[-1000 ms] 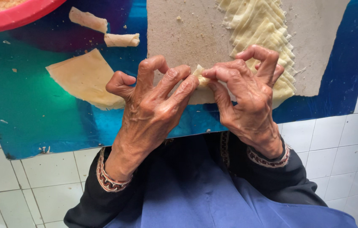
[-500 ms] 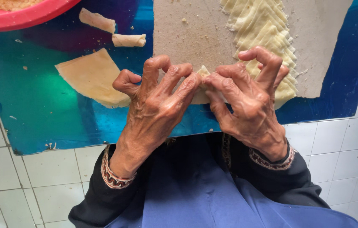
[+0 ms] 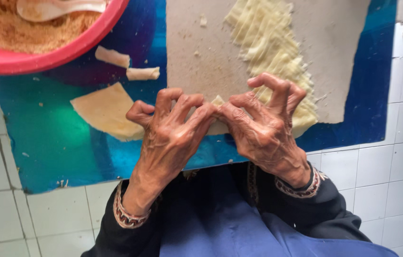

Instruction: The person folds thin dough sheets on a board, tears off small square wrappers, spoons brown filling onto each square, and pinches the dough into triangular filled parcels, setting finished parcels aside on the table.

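While both hands curl over the brown board [image 3: 201, 71], the left hand [image 3: 173, 133] and right hand [image 3: 263, 128] pinch one small dough piece [image 3: 217, 101] together.

Pale cream dough piece [image 3: 217, 101], pinched between left hand [image 3: 170, 133] and right hand [image 3: 263, 131]. Beige-brown paper sheet [image 3: 201, 52] carrying a ridged pale yellow row of folded dough [image 3: 272, 52]. Blue mat [image 3: 44, 138] shading to teal green and purple. Cream dough square [image 3: 104, 109]. Pink-red bowl [image 3: 54, 54] of sandy orange-brown crumbs [image 3: 1, 28]. White tiled counter [image 3: 387, 176]. Black sleeves with red-and-white patterned cuffs [image 3: 125, 216]. Blue apron [image 3: 239, 233].
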Tool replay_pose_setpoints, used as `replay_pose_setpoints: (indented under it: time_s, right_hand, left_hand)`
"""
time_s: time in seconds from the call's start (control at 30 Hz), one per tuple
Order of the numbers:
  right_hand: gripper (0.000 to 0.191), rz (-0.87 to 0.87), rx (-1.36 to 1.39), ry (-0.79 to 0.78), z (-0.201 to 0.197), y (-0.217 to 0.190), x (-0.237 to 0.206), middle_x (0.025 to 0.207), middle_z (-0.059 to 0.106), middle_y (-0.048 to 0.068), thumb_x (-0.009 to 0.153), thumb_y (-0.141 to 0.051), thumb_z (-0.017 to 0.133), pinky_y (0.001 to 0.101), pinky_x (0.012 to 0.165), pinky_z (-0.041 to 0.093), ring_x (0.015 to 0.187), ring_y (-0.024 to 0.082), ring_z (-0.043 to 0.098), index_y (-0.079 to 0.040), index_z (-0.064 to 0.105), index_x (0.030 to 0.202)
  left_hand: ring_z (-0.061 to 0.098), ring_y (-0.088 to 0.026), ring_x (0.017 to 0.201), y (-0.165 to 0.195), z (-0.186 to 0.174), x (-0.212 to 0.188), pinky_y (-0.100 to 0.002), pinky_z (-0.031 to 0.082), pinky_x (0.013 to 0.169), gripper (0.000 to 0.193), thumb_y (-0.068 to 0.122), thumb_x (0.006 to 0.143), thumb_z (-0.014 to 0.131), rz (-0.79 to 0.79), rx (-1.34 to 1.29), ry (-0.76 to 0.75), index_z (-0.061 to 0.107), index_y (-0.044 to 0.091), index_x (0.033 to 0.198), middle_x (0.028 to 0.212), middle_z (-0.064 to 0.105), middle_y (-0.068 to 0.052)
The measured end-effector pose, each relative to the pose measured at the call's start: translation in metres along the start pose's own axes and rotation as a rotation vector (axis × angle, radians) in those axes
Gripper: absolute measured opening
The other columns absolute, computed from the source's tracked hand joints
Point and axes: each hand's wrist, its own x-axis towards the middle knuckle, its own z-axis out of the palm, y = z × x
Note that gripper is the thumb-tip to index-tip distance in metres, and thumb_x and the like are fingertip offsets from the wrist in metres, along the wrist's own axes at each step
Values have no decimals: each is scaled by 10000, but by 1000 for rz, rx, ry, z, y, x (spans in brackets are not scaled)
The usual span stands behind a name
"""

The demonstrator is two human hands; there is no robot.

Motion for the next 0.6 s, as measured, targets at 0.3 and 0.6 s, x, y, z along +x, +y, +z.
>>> replay_pose_setpoints:
  time_s: [0.3,0.6]
  right_hand:
    - [139,21,15,41,-5,2,7,1054,705,-30,944,-162,812,536,1028,223,1340,307,492,-146,738,1061]
    - [146,-47,-146,66,-5,-2,-1,1091,691,-18,962,-170,822,524,990,227,1182,288,482,-111,761,1080]
  left_hand:
    - [554,-205,1013,9,-4,9,-470,325,782,187,166,862,805,-7,66,33,702,155,1018,1027,612,33]
    - [556,-275,1056,4,2,9,-412,428,885,192,127,926,783,-42,-70,-8,698,87,1094,1093,617,-53]
